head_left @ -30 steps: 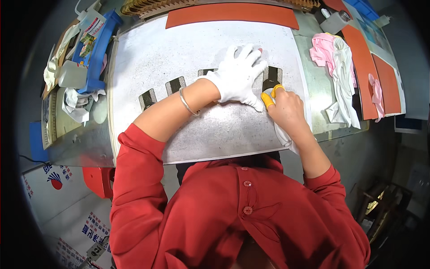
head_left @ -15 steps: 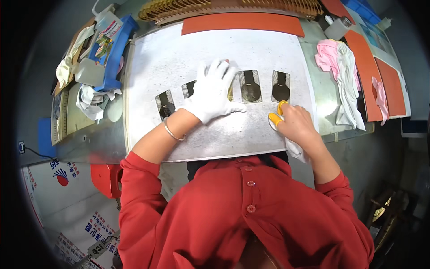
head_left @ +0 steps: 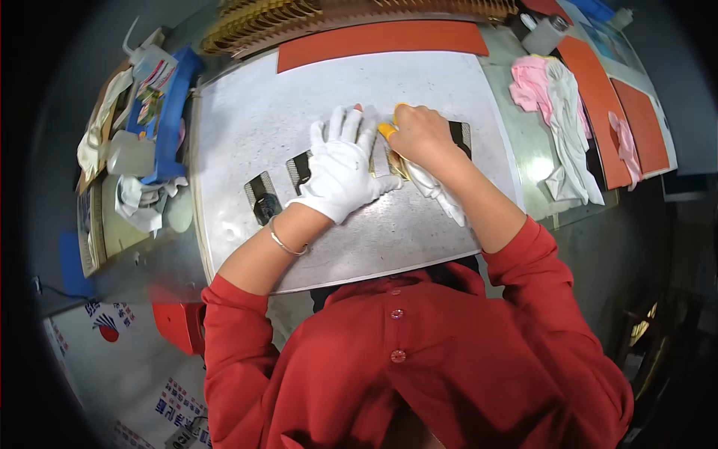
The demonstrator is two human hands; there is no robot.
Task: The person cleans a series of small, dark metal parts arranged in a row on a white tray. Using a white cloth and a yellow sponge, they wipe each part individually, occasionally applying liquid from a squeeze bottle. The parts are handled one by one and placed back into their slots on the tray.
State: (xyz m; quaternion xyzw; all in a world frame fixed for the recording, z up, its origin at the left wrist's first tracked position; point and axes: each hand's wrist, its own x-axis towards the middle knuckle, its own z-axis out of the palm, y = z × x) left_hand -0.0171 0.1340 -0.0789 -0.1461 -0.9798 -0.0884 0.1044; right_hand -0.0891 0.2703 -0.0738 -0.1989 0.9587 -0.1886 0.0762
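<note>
My left hand (head_left: 342, 172), in a white glove with one fingertip bare, lies flat with fingers spread over a row of small flat pieces. My right hand (head_left: 428, 138), with yellow finger cots on two fingers, is closed around a white cloth (head_left: 435, 191) just right of the left thumb. Under and between both hands shows a gold-coloured piece (head_left: 400, 166), mostly hidden. A dark piece with a mesh pattern (head_left: 263, 199) lies at the left of the row. Another dark piece (head_left: 299, 170) sticks out beside my glove. A third dark piece (head_left: 465, 136) is partly behind my right hand.
The pieces lie on a white sheet (head_left: 247, 112) on the table. Behind it are an orange strip (head_left: 381, 46) and a rack of gold-coloured parts (head_left: 359, 13). A blue tray (head_left: 170, 120) stands left; pink cloth (head_left: 531, 78), white cloth (head_left: 565, 112) and a bottle (head_left: 544, 36) are right.
My right hand has moved left with the white cloth, from the rightmost piece to beside my left hand. The left hand stays flat over the row. The view has shifted slightly.
</note>
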